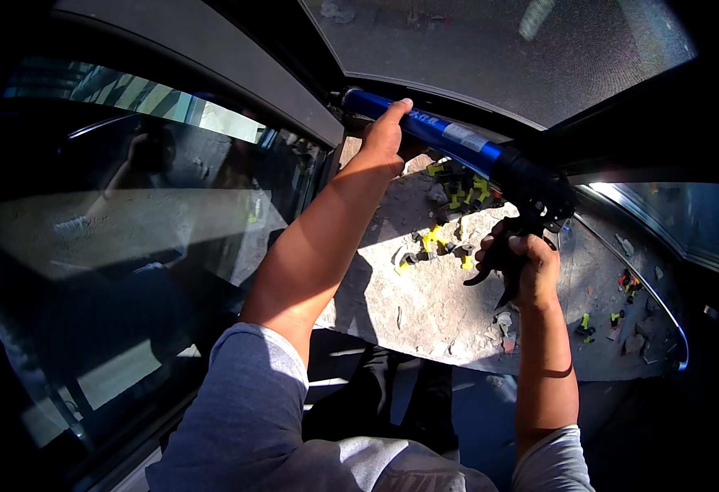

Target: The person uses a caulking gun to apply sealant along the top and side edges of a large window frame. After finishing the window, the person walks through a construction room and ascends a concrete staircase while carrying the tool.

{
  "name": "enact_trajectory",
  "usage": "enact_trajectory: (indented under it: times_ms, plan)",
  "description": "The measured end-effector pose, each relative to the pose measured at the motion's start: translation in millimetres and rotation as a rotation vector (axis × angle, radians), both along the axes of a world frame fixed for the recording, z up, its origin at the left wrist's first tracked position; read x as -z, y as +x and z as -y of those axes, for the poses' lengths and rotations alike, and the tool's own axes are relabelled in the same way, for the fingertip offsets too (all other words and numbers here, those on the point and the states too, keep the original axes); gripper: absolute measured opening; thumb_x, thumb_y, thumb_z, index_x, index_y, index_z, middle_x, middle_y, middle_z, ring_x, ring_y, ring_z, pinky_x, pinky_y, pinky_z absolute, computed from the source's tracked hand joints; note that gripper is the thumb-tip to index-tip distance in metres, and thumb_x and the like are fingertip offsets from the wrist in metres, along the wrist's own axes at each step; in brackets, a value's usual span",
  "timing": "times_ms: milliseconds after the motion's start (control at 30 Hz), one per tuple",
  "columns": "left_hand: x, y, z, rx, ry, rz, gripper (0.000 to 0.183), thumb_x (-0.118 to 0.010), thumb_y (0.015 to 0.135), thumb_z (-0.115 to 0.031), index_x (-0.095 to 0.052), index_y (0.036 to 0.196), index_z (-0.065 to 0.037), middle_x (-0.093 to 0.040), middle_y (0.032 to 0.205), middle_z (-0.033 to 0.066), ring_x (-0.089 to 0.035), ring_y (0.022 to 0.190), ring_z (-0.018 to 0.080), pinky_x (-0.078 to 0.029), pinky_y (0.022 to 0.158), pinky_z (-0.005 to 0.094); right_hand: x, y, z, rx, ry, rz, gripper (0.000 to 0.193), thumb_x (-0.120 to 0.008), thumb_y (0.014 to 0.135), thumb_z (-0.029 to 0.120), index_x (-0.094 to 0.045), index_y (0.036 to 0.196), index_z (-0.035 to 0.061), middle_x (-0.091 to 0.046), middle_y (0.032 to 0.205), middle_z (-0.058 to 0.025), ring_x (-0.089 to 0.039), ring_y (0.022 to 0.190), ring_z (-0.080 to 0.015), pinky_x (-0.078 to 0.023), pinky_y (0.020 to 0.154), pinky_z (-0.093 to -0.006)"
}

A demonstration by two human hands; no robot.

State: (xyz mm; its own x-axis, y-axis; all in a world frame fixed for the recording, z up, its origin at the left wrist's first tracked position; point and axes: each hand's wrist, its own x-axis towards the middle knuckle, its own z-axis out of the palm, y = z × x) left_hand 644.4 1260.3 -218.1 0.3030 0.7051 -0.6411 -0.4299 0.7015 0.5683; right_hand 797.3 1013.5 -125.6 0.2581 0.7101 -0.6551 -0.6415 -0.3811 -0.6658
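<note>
A blue caulking gun (445, 134) slants across the upper middle, its black handle end to the right and its front end at the upper left, close to the dark window frame (314, 107). My left hand (385, 139) is wrapped round the barrel near the front, thumb along the top. My right hand (531, 266) grips the black handle and trigger (503, 262). A thin metal rod (642, 287) with a bent end runs from the back of the gun toward the lower right. The nozzle tip is too dark to make out.
Below the gun is a rough concrete ledge (425, 312), strewn with yellow and black plastic pieces (433, 238) and rubble (634, 344). Reflective glass (130, 271) stands at my left, a mesh-like pane (499, 57) ahead, and another glass pane (675, 213) at the right.
</note>
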Motion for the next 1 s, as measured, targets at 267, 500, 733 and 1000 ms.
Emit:
enact_trajectory:
  times_ms: [267, 500, 733, 1000]
  plan:
    - [0, 1, -1, 0.026, -0.004, -0.012, 0.046, -0.073, 0.092, -0.032, -0.055, 0.126, -0.006, -0.061, 0.118, 0.0147, -0.066, 0.108, 0.0326, -0.062, 0.088, 0.0536, -8, 13, -4, -0.055, 0.029, -0.017, 0.047, -0.053, 0.074, 0.019, -0.061, 0.113, -0.0071, -0.070, 0.095, -0.0207, -0.071, 0.086, -0.0365, -0.059, 0.083, -0.0496]
    - [-7, -1, 0, 0.018, -0.010, 0.038, 0.043, -0.071, 0.090, -0.031, -0.055, 0.121, -0.006, -0.061, 0.116, 0.0152, -0.065, 0.106, 0.0332, -0.060, 0.090, 0.0543, -5, 0, 4, -0.156, 0.241, 0.117, 0.053, -0.053, 0.069, 0.011, -0.064, 0.117, -0.0091, -0.071, 0.109, -0.0219, -0.068, 0.106, -0.0336, -0.052, 0.100, -0.0444]
    - [4, -11, -7, 0.032, -0.002, 0.077, 0.048, -0.073, 0.087, -0.030, -0.052, 0.121, -0.005, -0.062, 0.117, 0.0159, -0.065, 0.109, 0.0346, -0.053, 0.103, 0.0555, 15, -9, 5, -0.174, 0.285, 0.231, 0.044, -0.053, 0.072, 0.013, -0.068, 0.110, -0.0064, -0.072, 0.103, -0.0154, -0.068, 0.098, -0.0274, -0.052, 0.091, -0.0368]
    - [19, -17, -9, 0.027, -0.004, 0.105, 0.043, -0.070, 0.086, -0.029, -0.052, 0.118, -0.007, -0.060, 0.113, 0.0134, -0.064, 0.108, 0.0332, -0.054, 0.101, 0.0541, 30, -14, 12, -0.235, 0.304, 0.441, 0.043, -0.052, 0.072, 0.013, -0.064, 0.109, -0.0062, -0.072, 0.098, -0.0174, -0.069, 0.092, -0.0288, -0.054, 0.088, -0.0392]
